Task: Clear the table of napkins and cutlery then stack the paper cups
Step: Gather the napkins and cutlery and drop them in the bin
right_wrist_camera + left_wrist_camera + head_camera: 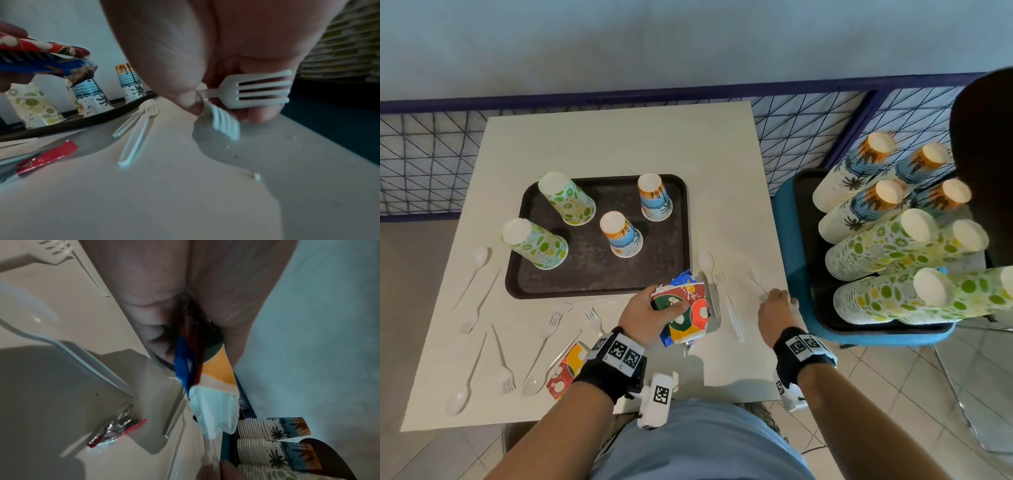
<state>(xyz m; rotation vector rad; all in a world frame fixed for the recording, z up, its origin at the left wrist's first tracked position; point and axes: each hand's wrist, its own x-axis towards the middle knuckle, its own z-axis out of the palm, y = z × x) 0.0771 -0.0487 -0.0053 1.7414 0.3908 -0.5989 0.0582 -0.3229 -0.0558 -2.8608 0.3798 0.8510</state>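
Note:
My left hand [650, 313] grips a bunch of colourful patterned napkins [683, 310] just in front of the dark tray [599, 284]; the same napkins [193, 363] hang from its fingers in the left wrist view. My right hand [777, 303] is at the table's right edge and pinches two white plastic forks [261, 91]. Several upside-down paper cups [619, 234] stand on the tray. Another napkin [565, 371] lies near the front edge, partly under my left wrist. White forks, spoons and knives [482, 329] are scattered over the table's left and front.
A spoon, fork and knife [717, 291] lie between my hands. A small foil wrapper [115, 430] lies on the table [619, 137]. A blue chair [787, 240] at the right holds a tray with tall cup stacks [887, 246]. A mesh fence [431, 154] runs behind.

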